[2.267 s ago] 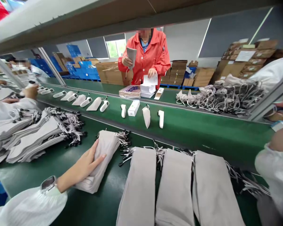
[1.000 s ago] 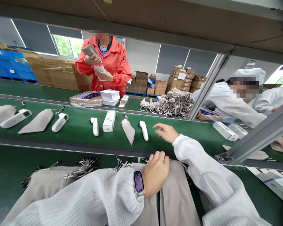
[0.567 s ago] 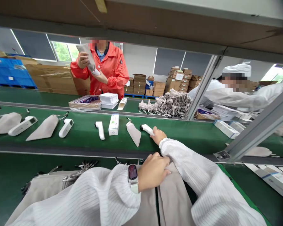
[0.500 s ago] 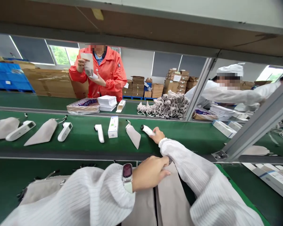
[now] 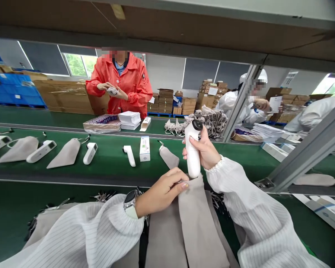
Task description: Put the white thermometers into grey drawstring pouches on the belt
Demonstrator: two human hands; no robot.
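My right hand [image 5: 205, 149] holds a white thermometer-like device [image 5: 192, 152] upright, its black round end at the top. The lower end of the device is at the mouth of a beige cloth pouch [image 5: 199, 216]. My left hand [image 5: 164, 190], with a watch [image 5: 131, 201] on its wrist, pinches the left edge of that pouch's mouth. More beige pouches [image 5: 164, 234] lie beneath it. Beyond my hands, another pouch [image 5: 169, 157] lies on the green belt [image 5: 106, 167].
White devices [image 5: 128, 155], pouches [image 5: 65, 153] and a small box [image 5: 144, 149] lie along the belt. A slanted metal post [image 5: 298, 149] stands at right. A person in red [image 5: 128, 82] stands opposite, beside piled pouches. White boxes [image 5: 324, 210] lie at lower right.
My right hand has lifted the white device off the belt and brought it over the pouch. My left hand has shifted slightly left and raised the pouch's mouth. Items on the belt appear further right.
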